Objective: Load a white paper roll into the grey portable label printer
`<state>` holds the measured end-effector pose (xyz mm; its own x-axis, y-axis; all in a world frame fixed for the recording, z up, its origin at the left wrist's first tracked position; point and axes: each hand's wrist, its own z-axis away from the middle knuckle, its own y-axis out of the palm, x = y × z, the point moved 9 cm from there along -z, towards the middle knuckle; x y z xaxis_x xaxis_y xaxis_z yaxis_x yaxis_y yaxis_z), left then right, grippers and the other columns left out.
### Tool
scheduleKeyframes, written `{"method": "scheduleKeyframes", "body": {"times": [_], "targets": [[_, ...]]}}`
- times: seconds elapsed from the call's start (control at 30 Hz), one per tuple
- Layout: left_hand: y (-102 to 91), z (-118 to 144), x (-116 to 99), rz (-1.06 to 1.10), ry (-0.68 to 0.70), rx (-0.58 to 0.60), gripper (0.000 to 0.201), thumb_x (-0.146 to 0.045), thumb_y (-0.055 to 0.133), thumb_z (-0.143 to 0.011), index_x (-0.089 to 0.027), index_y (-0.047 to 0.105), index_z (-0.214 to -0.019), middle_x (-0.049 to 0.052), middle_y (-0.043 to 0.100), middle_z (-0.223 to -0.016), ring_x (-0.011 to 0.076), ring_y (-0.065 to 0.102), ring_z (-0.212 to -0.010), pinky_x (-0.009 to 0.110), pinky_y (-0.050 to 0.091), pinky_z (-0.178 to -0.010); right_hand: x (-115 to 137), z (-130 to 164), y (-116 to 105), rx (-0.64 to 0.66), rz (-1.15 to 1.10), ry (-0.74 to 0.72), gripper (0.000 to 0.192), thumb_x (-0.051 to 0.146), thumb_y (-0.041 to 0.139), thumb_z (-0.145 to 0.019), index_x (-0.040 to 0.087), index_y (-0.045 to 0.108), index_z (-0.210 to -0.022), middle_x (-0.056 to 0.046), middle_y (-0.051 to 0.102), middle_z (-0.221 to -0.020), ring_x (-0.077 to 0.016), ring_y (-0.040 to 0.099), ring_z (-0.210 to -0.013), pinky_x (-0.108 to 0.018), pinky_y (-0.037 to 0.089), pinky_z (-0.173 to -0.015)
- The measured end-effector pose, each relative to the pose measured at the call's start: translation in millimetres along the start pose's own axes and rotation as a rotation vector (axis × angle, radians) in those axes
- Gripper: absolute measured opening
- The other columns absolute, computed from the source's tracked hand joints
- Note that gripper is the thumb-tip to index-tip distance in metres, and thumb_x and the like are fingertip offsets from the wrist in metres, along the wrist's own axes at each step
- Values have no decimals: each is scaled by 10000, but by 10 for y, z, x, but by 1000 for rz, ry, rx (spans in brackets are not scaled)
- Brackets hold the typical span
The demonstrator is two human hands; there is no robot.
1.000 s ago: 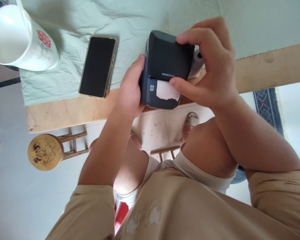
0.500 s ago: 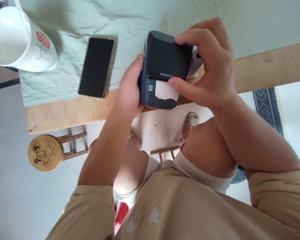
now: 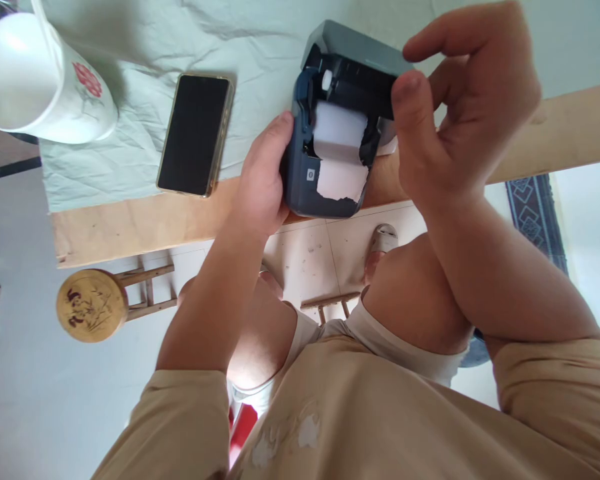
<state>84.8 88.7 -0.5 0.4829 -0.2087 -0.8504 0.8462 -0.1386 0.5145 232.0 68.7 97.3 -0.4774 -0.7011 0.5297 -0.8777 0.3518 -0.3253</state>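
A small dark grey label printer sits at the near edge of the wooden table. Its lid is swung up and back. Inside lies a white paper roll, with a torn strip hanging out over the front. My left hand grips the printer's left side. My right hand is raised at the printer's right side, thumb against the edge of the lifted lid, fingers curled above it.
A black phone lies face up left of the printer on a pale green cloth. A white mug with a red flower stands at the far left. Below the table are a round wooden stool and my knees.
The printer's lid was closed under my right hand; now it is flipped up, exposing the paper roll. My right hand rose with it. My left hand stayed on the printer's side.
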Motion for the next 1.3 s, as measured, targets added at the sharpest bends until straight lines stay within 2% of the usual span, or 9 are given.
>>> {"method": "scheduleKeyframes", "body": {"times": [0.17,0.27,0.47,0.57,0.73,0.83,0.93,1.1,1.3], "targets": [[-20,34,-1,-2,-36,-78,222,-454,543,-842,-247,622,-838,44,650,-825,224,650,-977,323,534,-792,-26,-11,15,17,-35,18,159,237,557,-887,210,525,-1040,30,538,-909,-20,536,-684,-228,337,-610],[-10,49,-36,28,-27,-78,206,-416,554,-840,-221,540,-776,15,599,-709,204,662,-967,314,533,-854,-68,-17,12,62,10,64,286,184,530,-867,245,451,-1135,37,619,-1010,-78,609,-857,-248,356,-675],[37,34,-49,34,9,-43,193,-407,531,-846,-220,542,-802,27,679,-775,226,656,-1068,339,525,-918,-234,-14,-74,99,160,189,332,103,530,-723,172,555,-1046,-38,628,-1086,-167,594,-1002,-313,461,-809],[37,28,-40,37,-10,-81,181,-400,552,-822,-228,536,-767,29,682,-763,240,655,-1092,336,526,-893,-360,48,31,235,189,218,248,240,510,-844,201,586,-1076,-52,631,-1118,-184,590,-1039,-339,474,-891],[35,37,-55,32,-30,-107,197,-395,548,-822,-221,501,-743,28,671,-785,230,648,-1117,329,517,-926,-572,227,266,495,215,335,244,337,388,-946,226,589,-1029,-43,633,-933,-152,589,-878,-313,472,-803],[60,42,-70,35,-8,-58,179,-379,529,-843,-208,518,-795,26,672,-831,215,650,-1103,348,505,-968,-586,225,237,446,269,323,198,253,527,-853,238,598,-1038,-57,584,-987,-184,577,-989,-330,485,-858],[77,48,-61,65,-19,-51,161,-368,546,-833,-211,531,-798,30,679,-838,220,650,-1088,358,503,-958,-605,226,219,421,302,292,403,173,621,-712,272,579,-1101,-60,554,-1014,-226,567,-1029,-381,509,-860],[67,69,-88,37,-47,-190,177,-336,548,-808,-216,489,-691,33,644,-708,238,649,-1064,360,512,-919,-593,206,213,402,251,249,616,89,567,-634,320,469,-1197,-5,600,-1176,-216,583,-1039,-408,517,-893],[79,87,-92,16,-82,-234,228,-385,564,-809,-207,469,-703,21,557,-678,230,649,-1005,388,519,-931,-561,107,23,161,-30,457,620,30,496,-633,343,460,-1168,27,502,-1284,-132,557,-1032,-253,509,-632]]}}
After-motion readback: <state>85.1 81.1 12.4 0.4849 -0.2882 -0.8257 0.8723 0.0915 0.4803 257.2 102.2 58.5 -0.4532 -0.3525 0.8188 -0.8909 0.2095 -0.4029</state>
